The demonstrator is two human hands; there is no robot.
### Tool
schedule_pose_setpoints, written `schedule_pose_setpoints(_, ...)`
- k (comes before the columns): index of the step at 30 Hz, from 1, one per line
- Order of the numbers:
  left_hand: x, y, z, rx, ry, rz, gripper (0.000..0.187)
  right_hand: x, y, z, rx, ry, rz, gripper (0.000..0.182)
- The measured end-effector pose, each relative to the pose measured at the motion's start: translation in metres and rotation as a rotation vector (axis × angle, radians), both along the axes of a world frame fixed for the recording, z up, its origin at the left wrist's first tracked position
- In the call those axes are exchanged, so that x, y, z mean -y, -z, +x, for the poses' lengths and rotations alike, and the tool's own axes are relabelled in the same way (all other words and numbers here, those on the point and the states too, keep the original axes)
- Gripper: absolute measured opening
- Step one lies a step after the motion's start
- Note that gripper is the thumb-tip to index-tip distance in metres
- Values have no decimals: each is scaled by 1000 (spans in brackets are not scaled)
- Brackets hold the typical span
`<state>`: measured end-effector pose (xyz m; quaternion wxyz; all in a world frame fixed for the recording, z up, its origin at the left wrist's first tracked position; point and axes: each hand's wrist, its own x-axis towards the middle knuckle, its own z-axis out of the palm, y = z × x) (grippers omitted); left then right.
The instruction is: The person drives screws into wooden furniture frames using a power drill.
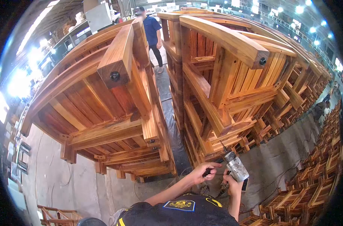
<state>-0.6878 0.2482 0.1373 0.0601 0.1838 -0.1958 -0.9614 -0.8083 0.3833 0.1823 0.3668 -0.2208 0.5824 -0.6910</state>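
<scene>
1. Right hand (233, 185) was closed around the grip of a power tool (236, 168), grey body tilted, nose up toward the stack.
2. Left hand (204, 172) was pinched shut on a small dark part (207, 173) just beside the tool; could not tell if bit, key or fastener.
3. Tool sat low in view, close to the chest, near the bottom of the right stack (224, 86) but apart from the wood.
4. Thin cord (269, 188) ran across the floor (277, 158) near the tool; could not tell whether it fed the tool.
5. Left stack (111, 105) stood across a narrow gap (171, 124) from the right stack; both were wooden frames piled high.
6. Dark bolt heads showed in the beam ends: 1 on the left stack (115, 76), 1 on the right stack (262, 61).
7. Progress, as a judgement: frames looked assembled and stacked, fasteners already seated at the 2 visible beam ends.
8. Tool was off the work, so looked like setup or bit handling, not driving; nothing in contact.
9. Remaining work could not be counted from this view; lower joints were hidden.
10. Person in a blue shirt (152, 32) stood far off at the end of the gap; more frames (318, 180) lay at right.
</scene>
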Motion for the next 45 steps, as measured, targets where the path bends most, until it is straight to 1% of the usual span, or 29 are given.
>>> schedule_pose_setpoints(3,-2,2,1,-217,9,103,25,4,5,5,27,65,12,19)
schedule_pose_setpoints(6,-6,-1,-4,-373,102,145,18,1,22,2,47,73,37,23)
schedule_pose_setpoints(9,-11,-1,-20,-446,148,18,15,-2,26,-1,24,97,43,28)
schedule_pose_setpoints(10,-14,-3,-25,-426,124,-16,18,-3,27,-2,16,103,42,29)
schedule_pose_setpoints(13,-14,-3,-35,-395,167,-60,17,-6,34,-10,90,133,19,30)
schedule_pose_setpoints(17,-15,3,-48,-389,112,-172,18,-21,49,-26,194,91,101,31)
schedule_pose_setpoints(18,-15,2,-50,-375,128,-156,17,-23,42,-26,155,71,197,31)
schedule_pose_setpoints(21,-13,5,-54,-366,203,-147,16,-24,37,-22,219,63,36,30)
schedule_pose_setpoints(24,-17,8,-56,-366,212,-127,16,-26,48,-27,222,60,34,31)
schedule_pose_setpoints(27,-22,13,-58,-369,186,-109,16,-29,53,-33,217,67,110,34)
schedule_pose_setpoints(28,-25,8,-57,-354,165,-119,16,-30,58,-35,205,79,92,33)
schedule_pose_setpoints(30,-25,8,-57,-355,197,-125,17,-29,69,-38,181,102,54,30)
schedule_pose_setpoints(33,-33,14,-61,-375,203,-104,17,-30,76,-42,146,150,80,33)
schedule_pose_setpoints(35,-36,18,-64,-400,185,-107,17,-34,90,-53,214,71,83,40)
schedule_pose_setpoints(36,-37,16,-63,-389,177,-111,17,-32,88,-56,247,29,85,44)
schedule_pose_setpoints(39,-40,13,-61,-369,140,-111,17,-30,77,-55,286,-16,169,40)
schedule_pose_setpoints(41,-46,16,-62,-370,103,-91,17,-29,78,-55,244,-13,190,37)
schedule_pose_setpoints(43,-49,17,-60,-344,80,-107,17,-27,40,-38,190,8,202,35)
schedule_pose_setpoints(45,-53,17,-57,-328,45,-105,16,-29,55,-47,165,-17,240,33)
